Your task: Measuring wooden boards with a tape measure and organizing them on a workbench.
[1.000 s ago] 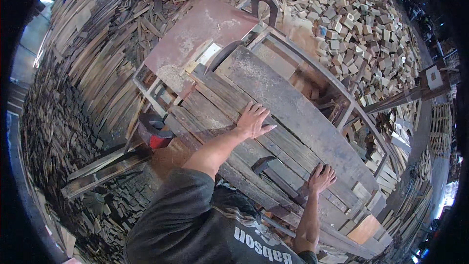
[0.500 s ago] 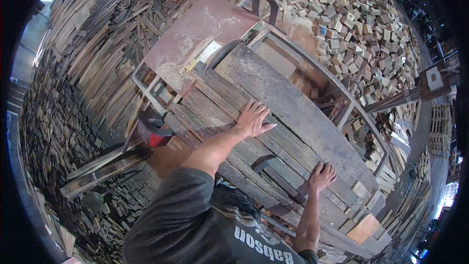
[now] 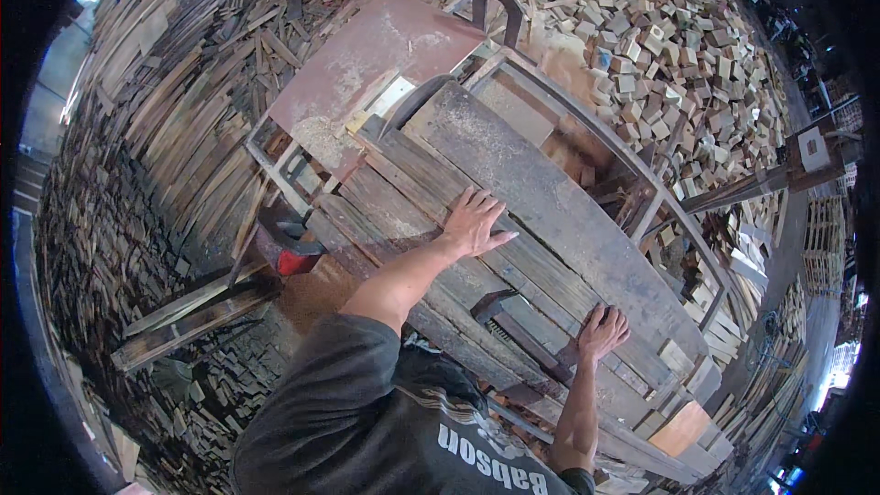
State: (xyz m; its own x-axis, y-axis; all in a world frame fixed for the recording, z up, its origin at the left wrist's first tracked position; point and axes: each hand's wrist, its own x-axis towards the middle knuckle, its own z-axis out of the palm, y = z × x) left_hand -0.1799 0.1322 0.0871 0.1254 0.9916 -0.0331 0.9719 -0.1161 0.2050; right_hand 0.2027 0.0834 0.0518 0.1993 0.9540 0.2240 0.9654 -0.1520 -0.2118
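Note:
My left hand [image 3: 474, 223] lies palm down on a long wooden plank [image 3: 417, 170], fingers stretched and thumb out to the right. Farther right and nearer, my right hand [image 3: 603, 332] rests on the boards near the plank's near end, its fingers apart and slightly bent; their tips are partly hidden. The plank runs diagonally over a worn table [image 3: 550, 188], alongside a broad sawdust-covered board. At its far end rises a dark curved metal piece [image 3: 417, 103]. Between my forearms lies a dark tool with a bristly edge [image 3: 500, 312].
A reddish-brown panel [image 3: 376, 46] with sawdust adjoins the table's far end. A metal frame [image 3: 632, 160] borders the right side. Cut wood blocks [image 3: 678, 55] are heaped beyond it, and wood strips [image 3: 183, 92] cover the left. Small wooden offcuts [image 3: 683, 426] lie at the near right corner.

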